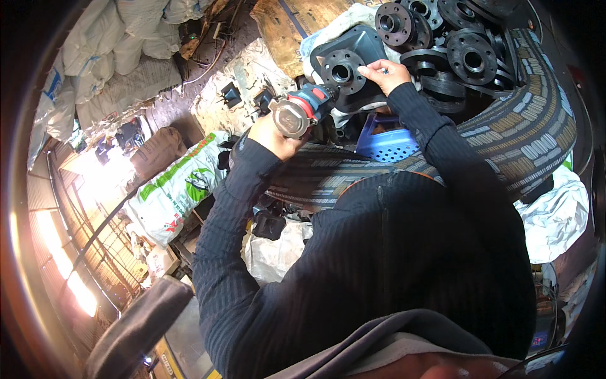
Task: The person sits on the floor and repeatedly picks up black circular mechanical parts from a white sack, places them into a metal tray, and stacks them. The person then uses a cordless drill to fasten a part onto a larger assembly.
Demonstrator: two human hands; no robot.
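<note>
My left hand (278, 140) is wrapped round a blue-and-red power tool (309, 103) with a round grey end. Its dark front end points at a black metal flange (351, 66) with a centre bore and a ring of holes. That flange lies on a dark square metal piece (372, 43). At the flange's right rim my right hand (389, 76) has thumb and fingers pinched together. Something small may be between the fingertips, but I cannot make it out.
More black flanges (472, 58) are piled at the far right. A blue perforated plastic basket (386, 149) sits just in front of the work. Patterned fabric (524, 114) curves around it. White sacks (136, 28) are stacked at far left, and a green-and-white sack (173, 192) lies nearer.
</note>
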